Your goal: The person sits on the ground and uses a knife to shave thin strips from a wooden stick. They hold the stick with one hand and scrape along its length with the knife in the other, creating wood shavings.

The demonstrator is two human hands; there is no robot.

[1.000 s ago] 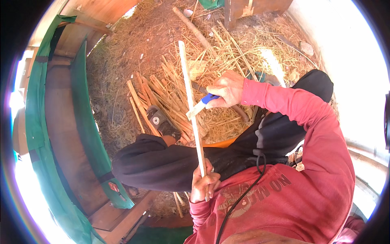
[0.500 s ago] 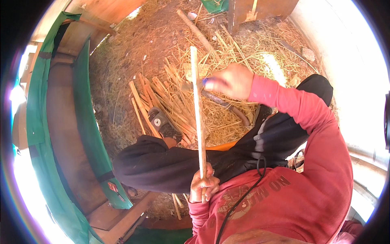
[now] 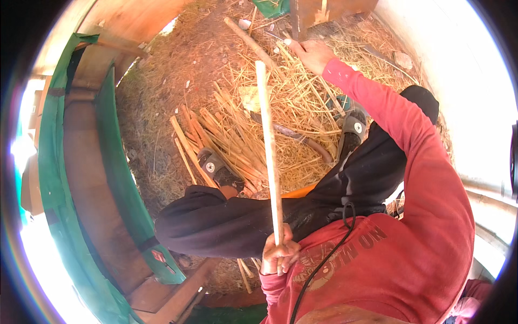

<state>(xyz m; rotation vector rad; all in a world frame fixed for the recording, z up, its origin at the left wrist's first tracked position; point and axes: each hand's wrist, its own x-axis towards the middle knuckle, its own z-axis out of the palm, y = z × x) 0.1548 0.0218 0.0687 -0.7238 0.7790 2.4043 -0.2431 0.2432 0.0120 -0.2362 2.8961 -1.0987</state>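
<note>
a red long-sleeved shirt (image 3: 431,216), black trousers (image 3: 243,221), dark sneakers (image 3: 218,167) with white toe caps.

The right hand (image 3: 315,54) has swung off the pale stick (image 3: 268,151), reaching far forward.

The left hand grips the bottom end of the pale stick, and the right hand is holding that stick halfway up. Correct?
Not quite. The left hand does grip the pale stick at its bottom end, but the right hand is off it, stretched out over the straw, as the head view shows.

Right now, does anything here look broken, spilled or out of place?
Nothing stands out. The left hand grips an intact long pale wooden stick; the right hand reaches over the floor's loose straw and cut sticks.
</note>
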